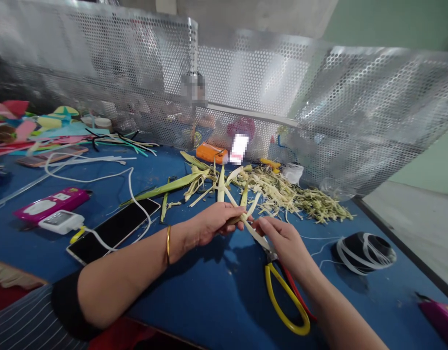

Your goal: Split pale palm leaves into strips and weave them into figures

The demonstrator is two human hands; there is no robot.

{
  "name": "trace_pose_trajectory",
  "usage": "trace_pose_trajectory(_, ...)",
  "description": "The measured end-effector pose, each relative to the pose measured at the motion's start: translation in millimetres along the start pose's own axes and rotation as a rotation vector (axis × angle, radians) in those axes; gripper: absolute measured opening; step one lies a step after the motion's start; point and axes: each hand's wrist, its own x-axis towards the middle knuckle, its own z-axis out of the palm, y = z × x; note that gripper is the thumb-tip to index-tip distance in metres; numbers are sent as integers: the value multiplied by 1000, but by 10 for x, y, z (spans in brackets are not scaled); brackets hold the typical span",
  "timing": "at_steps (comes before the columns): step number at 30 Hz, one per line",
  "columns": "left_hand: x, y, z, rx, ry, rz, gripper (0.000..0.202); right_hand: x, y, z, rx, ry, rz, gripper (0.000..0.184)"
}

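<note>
My left hand, with a gold bangle on its wrist, pinches several pale green leaf strips that fan out above the fingers. One narrow strip slants down to the right, past my right hand. The thumb and fingers of that hand are closed on this strip close to the left fingertips; its far fingers are hidden. Partly under my right hand lie scissors with one yellow and one red handle. Just beyond both hands rests a heap of shredded leaf pieces, with a long green leaf on its left.
A dark-screened phone, a white device with a cable and a magenta box lie left. At right stands a black spool with white thread. An orange object and a perforated metal screen are behind.
</note>
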Motion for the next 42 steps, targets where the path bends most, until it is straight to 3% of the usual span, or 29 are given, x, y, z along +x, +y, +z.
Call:
trace_pose_trajectory(7,-10,-107,80,118,-94,-54,44,5,-25,98,566,91,192,36)
trace_pose_trajectory(14,-54,-111,111,133,-106,10,32,4,17,165,543,203,188,33)
trace_pose_trajectory(21,-73,-46,126,204,-124,-21,19,-8,91,236,600,274,150,32)
trace_pose_trajectory(27,-25,-116,79,131,-118,-57,36,24,46,137,526,304,127,37)
trace_pose_trajectory(30,-12,-103,60,73,-62,-56,42,37,1,28,506,262,163,50)
trace_pose_trajectory(33,-11,-63,41,22,3,-56,49,9,-36,-25,314,158,123,54)
trace_pose_trajectory(36,-3,-55,21,20,52,-47,40,-45,-35,10,-168,91,-65,39)
trace_pose_trajectory(39,20,-99,9,47,84,-21,29,-87,5,78,-672,147,-343,22)
trace_pose_trajectory(42,37,-146,30,70,86,35,25,-108,32,135,-895,214,-571,30)
